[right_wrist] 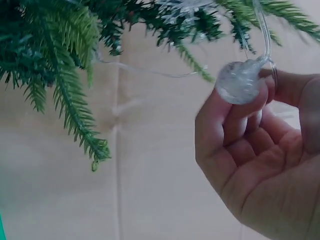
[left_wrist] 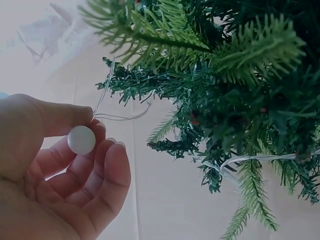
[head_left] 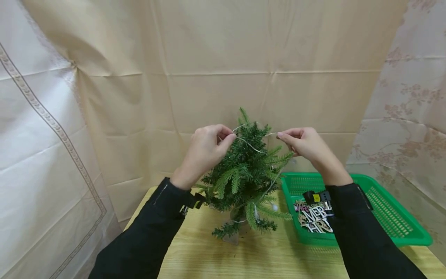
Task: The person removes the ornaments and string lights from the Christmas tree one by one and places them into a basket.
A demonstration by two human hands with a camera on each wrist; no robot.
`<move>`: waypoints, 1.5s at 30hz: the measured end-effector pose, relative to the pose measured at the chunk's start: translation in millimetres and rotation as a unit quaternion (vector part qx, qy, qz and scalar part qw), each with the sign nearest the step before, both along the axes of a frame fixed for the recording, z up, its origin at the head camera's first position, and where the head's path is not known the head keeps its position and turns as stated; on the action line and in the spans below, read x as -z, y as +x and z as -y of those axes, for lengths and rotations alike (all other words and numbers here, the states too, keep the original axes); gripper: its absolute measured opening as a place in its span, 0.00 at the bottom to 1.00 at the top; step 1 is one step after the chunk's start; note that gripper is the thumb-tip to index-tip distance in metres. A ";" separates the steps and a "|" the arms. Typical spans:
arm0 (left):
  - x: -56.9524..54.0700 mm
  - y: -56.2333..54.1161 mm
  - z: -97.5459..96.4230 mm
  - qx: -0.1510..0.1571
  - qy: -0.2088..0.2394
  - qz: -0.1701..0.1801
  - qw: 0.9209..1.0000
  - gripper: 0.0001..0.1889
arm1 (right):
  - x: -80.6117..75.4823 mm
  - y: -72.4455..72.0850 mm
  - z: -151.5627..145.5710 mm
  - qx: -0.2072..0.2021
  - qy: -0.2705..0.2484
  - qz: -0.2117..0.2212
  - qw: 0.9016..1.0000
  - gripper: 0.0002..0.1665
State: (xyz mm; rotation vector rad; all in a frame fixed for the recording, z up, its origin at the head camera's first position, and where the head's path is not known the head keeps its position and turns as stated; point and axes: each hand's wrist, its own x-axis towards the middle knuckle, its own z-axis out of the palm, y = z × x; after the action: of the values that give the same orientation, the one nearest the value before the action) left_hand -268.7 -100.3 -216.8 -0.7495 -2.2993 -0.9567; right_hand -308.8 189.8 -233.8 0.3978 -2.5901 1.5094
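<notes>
A small green artificial Christmas tree (head_left: 240, 170) stands on the table, with a thin string of lights (head_left: 251, 146) looped around its upper part. My left hand (head_left: 210, 145) pinches the light wire at the tree's upper left side. In the left wrist view a white ball (left_wrist: 81, 140) hangs just below the thumb and forefinger. On the upper right, my right hand (head_left: 303, 144) pinches another stretch of the wire. A clear round bulb (right_wrist: 239, 84) shows against those fingers in the right wrist view. Branches hide the wire's run behind the tree.
A green plastic basket (head_left: 386, 211) stands to the right of the tree, under my right forearm. Flat lettered cut-outs (head_left: 313, 219) lie inside it. The wooden table (head_left: 195, 252) meets a beige cloth backdrop (head_left: 216, 93); patterned cloths hang on both sides.
</notes>
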 end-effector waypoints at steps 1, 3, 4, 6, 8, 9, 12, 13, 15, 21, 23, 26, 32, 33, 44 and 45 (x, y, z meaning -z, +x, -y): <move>-0.3 -0.3 0.1 0.002 0.004 0.004 1.000 0.08 | -0.3 -2.9 0.5 0.004 -0.002 0.000 1.000 0.28; -0.7 -0.9 0.3 0.003 0.010 0.011 1.000 0.08 | 0.1 -7.7 1.1 0.011 -0.016 -0.001 1.000 0.27; -0.8 -1.0 0.4 0.002 0.013 0.012 1.000 0.08 | 0.6 -9.4 1.4 0.016 -0.028 -0.002 0.999 0.26; -1.0 -1.5 0.7 0.000 0.019 0.013 1.000 0.08 | 2.2 -11.9 1.6 0.025 -0.054 -0.008 0.998 0.25; -1.1 -2.0 1.0 -0.003 0.023 0.010 1.000 0.08 | 4.2 -14.4 1.9 0.032 -0.086 -0.015 0.996 0.24; -1.3 -2.2 1.1 -0.005 0.025 0.009 1.000 0.08 | 5.1 -15.4 2.2 0.038 -0.100 -0.020 0.994 0.24; -1.2 -3.0 1.3 -0.010 0.022 0.017 1.000 0.09 | 8.5 -20.6 4.1 0.047 -0.119 -0.028 0.991 0.23; -0.9 -3.1 1.3 -0.013 0.016 0.025 0.999 0.09 | 9.9 -23.0 4.9 0.047 -0.119 -0.028 0.991 0.22; -0.3 -3.6 1.4 -0.019 0.004 0.040 0.999 0.09 | 12.1 -26.7 6.9 0.052 -0.112 -0.026 0.992 0.21; 2.4 -6.2 2.6 -0.027 0.024 0.044 0.998 0.09 | 12.1 -28.8 11.6 0.055 -0.173 -0.021 0.983 0.17; 2.8 -7.2 3.6 -0.028 0.041 0.035 0.998 0.09 | 10.3 -27.5 13.0 0.051 -0.224 -0.027 0.973 0.17; 2.7 -7.6 4.3 -0.031 0.051 0.026 0.998 0.09 | 7.8 -25.2 14.2 0.050 -0.279 -0.032 0.958 0.16; 3.1 -8.2 3.5 -0.027 0.066 0.042 0.997 0.09 | 2.1 -23.4 15.9 0.044 -0.325 -0.020 0.945 0.19; 3.3 -8.3 3.5 -0.028 0.070 0.045 0.996 0.09 | 0.2 -23.5 16.4 0.043 -0.331 -0.018 0.942 0.19; 7.4 -7.3 3.7 -0.006 0.117 0.047 0.992 0.07 | -7.3 -18.9 12.9 -0.001 -0.374 -0.046 0.926 0.19; 7.8 -7.0 3.6 0.001 0.123 0.046 0.991 0.07 | -7.4 -17.8 12.1 -0.007 -0.375 -0.049 0.926 0.19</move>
State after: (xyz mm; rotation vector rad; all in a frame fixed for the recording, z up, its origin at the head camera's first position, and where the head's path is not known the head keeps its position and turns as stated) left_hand -275.7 -103.9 -224.6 -0.6139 -2.2027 -1.2715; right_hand -326.6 177.7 -226.4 0.3747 -1.7336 2.2397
